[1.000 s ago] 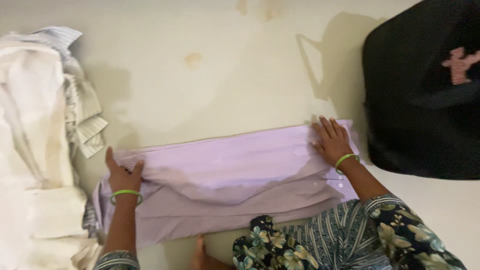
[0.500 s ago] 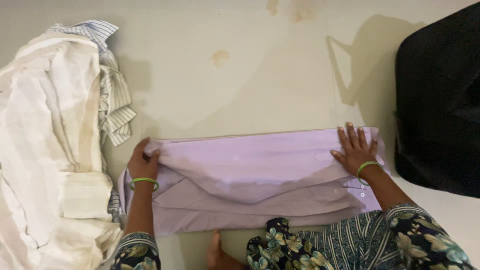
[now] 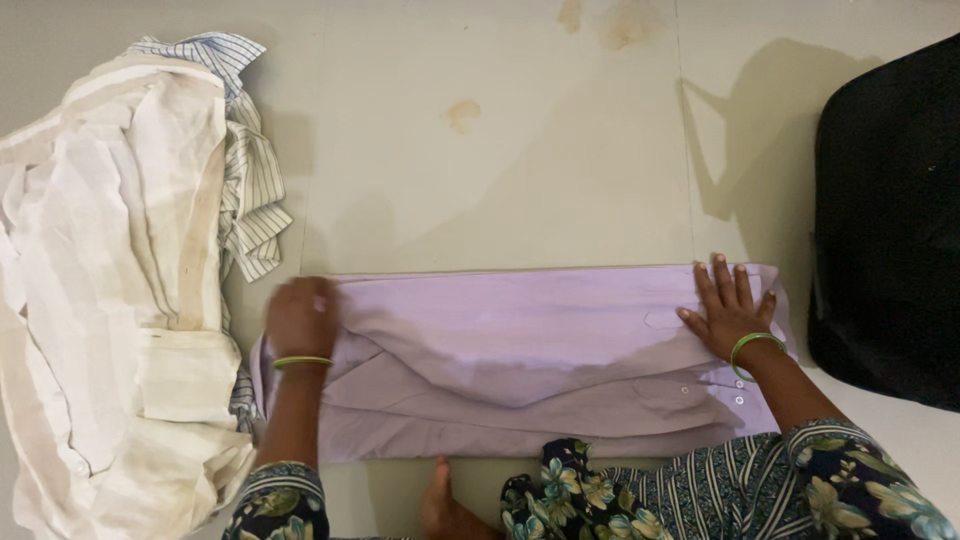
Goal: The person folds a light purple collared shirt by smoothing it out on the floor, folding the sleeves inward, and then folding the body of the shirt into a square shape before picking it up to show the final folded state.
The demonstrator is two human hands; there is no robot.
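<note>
Our left hand curls its blurred fingers over the nine o'clock end of the folded lilac shirt; our right hand lies flat, fingers spread, on the three o'clock end. The shirt lies on the floor, clothes pile at nine o'clock.

The long folded lilac cotton-like shirt is thin, matt woven cloth, smooth where it lies flat and softly creased along its folds, with small glossy plastic-looking buttons near the right hand, whose wrist carries a shiny green bangle. The heap of cream-white cloth looks coarser and rumpled, with dull yellowish stains, and the white shirt with thin blue stripes beneath it is light, crisp fabric. The pale floor is hard, smooth and faintly sheened with a few brownish marks, while the black bag-like mass is dark, matt textile.
</note>
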